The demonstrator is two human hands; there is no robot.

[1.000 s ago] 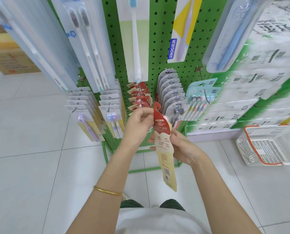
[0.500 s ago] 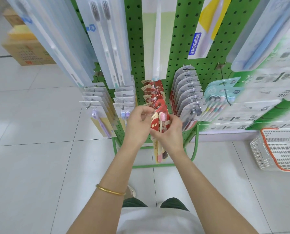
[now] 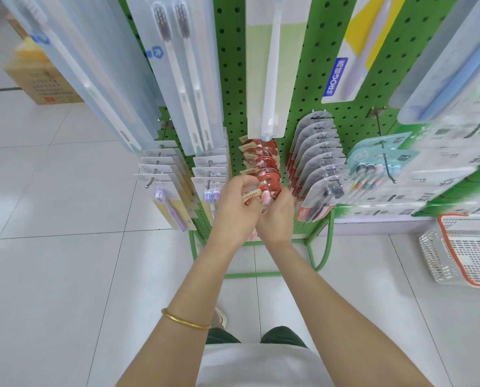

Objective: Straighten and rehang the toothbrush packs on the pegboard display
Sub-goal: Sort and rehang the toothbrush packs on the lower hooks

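Centre frame: our left hand (image 3: pixel 237 203) and right hand (image 3: pixel 278 217) pinch a red-and-cream cardboard toothbrush pack (image 3: pixel 257 194) at the front of its matching row (image 3: pixel 261 160) on the green perforated pegboard (image 3: pixel 303 79); we judge it nearly rehung.

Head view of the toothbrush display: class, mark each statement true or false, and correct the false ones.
1. The left hand and the right hand both hold a red toothbrush pack at the front of the red row. True.
2. The pegboard is blue. False: it is green.
3. The gold bangle is on the right wrist. False: it is on the left wrist.
4. A white basket with an orange rim stands on the floor at the right. True.
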